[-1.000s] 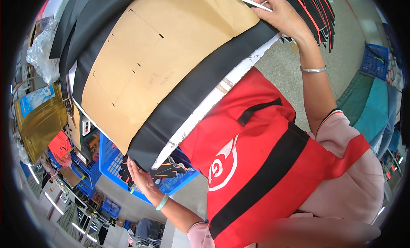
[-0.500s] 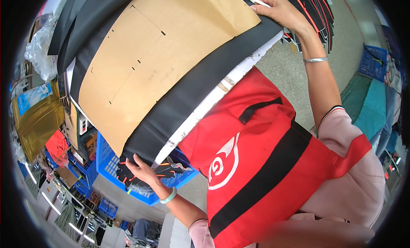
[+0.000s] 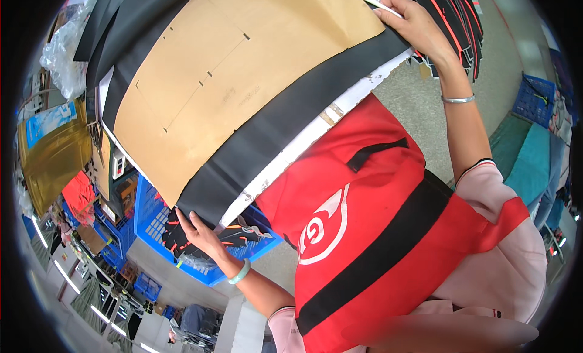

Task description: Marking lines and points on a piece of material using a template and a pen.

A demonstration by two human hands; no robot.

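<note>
A tan paper pattern (image 3: 243,79) with small dark slots and drawn lines lies on a black sheet (image 3: 243,161) over a white worktable (image 3: 297,143). At the far right corner of the pattern, my right hand (image 3: 419,31) is closed round a slim white pen-like stick (image 3: 379,3), its fingers close to the pattern's edge. My left hand (image 3: 201,234) is by the near left corner, fingers stretched out and touching the edge of the black sheet and the pattern's tip. Part of its fingers lies hidden under the edge.
A blue plastic basket (image 3: 146,222) with black and orange-edged pieces stands below the table's left end. Black strips with red edges (image 3: 449,25) are stacked beyond my right hand. Folded black sheets (image 3: 121,31) lie at the far left; another blue crate (image 3: 534,98) is at right.
The pattern, sheet and table sit slightly higher and further right in view. My left hand has shifted up a little along the corner, its fingers more stretched; the right hand still holds the stick.
</note>
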